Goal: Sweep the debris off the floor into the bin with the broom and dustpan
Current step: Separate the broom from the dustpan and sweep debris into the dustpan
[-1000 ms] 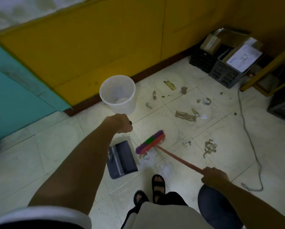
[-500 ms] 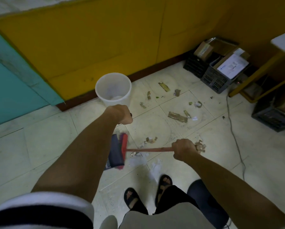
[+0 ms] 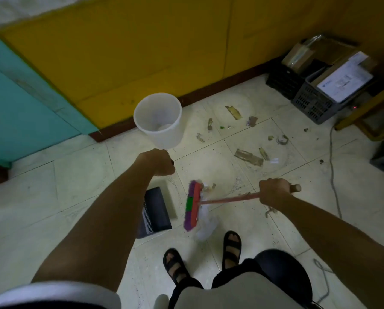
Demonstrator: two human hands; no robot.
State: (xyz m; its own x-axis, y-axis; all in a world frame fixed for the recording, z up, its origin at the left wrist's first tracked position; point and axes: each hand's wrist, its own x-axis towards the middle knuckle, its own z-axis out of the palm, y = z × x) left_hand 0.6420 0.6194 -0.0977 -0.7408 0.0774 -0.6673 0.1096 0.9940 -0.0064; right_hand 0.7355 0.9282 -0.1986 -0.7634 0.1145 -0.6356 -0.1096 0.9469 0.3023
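Observation:
My left hand (image 3: 157,162) is closed on the top of the dustpan's handle, which is mostly hidden in the fist. The dark dustpan (image 3: 156,211) rests on the pale tiled floor below that hand. My right hand (image 3: 274,192) grips the broom's red handle near its end. The broom head (image 3: 193,208), red with purple bristles and a green patch, lies just right of the dustpan, a small gap between them, with white scraps (image 3: 205,228) beside it. The white bin (image 3: 158,119) stands by the yellow wall. Brown debris (image 3: 249,157) lies scattered on the tiles to the right.
Dark crates with cardboard boxes and papers (image 3: 320,85) sit in the far right corner. A grey cable (image 3: 332,175) runs along the floor at right. A yellow table leg (image 3: 365,108) slants there. My sandalled feet (image 3: 231,246) are just below the broom.
The broom head has pulled back to the right, off the dustpan, leaving a gap. My right hand has slid out toward the handle's end. The dustpan stays put.

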